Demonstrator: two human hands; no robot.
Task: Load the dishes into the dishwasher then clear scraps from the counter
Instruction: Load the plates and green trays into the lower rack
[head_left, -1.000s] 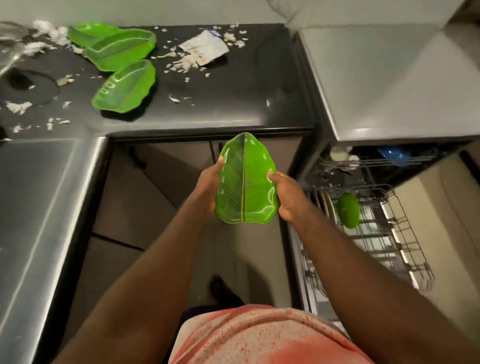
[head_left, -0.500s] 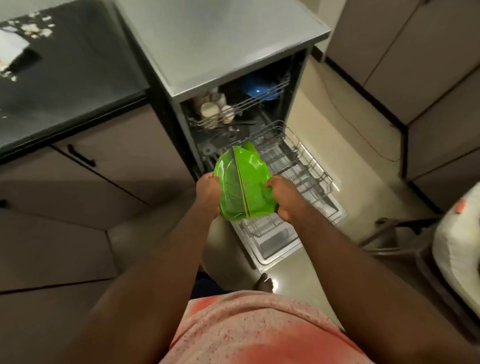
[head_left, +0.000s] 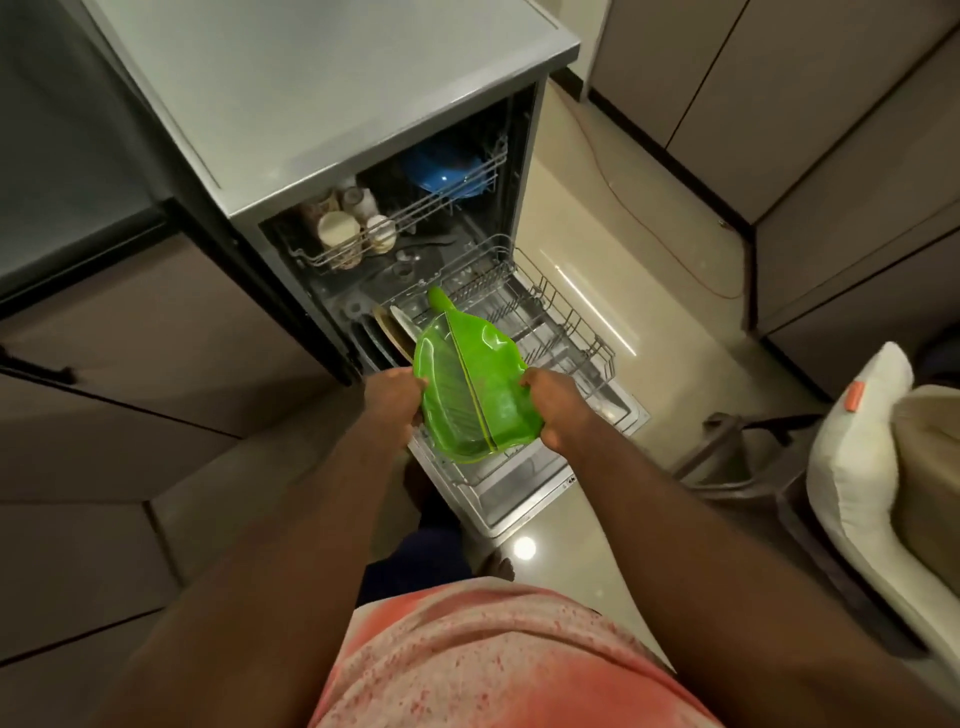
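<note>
While left grip (head_left: 392, 397) and right grip (head_left: 553, 408) clamp green dish (head_left: 467, 384) | plates (head_left: 395, 332) in rack (head_left: 571, 332) beneath

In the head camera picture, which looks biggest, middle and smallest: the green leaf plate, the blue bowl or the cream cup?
Largest: green leaf plate, though it is also nearest the camera.
Middle: blue bowl, partly hidden and farther back.
Smallest: cream cup.

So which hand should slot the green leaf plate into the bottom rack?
Probably the right hand: it grips the leaf plate directly over the lower rack's free tines, while the left hand sits at the edge by the standing plates.
</note>
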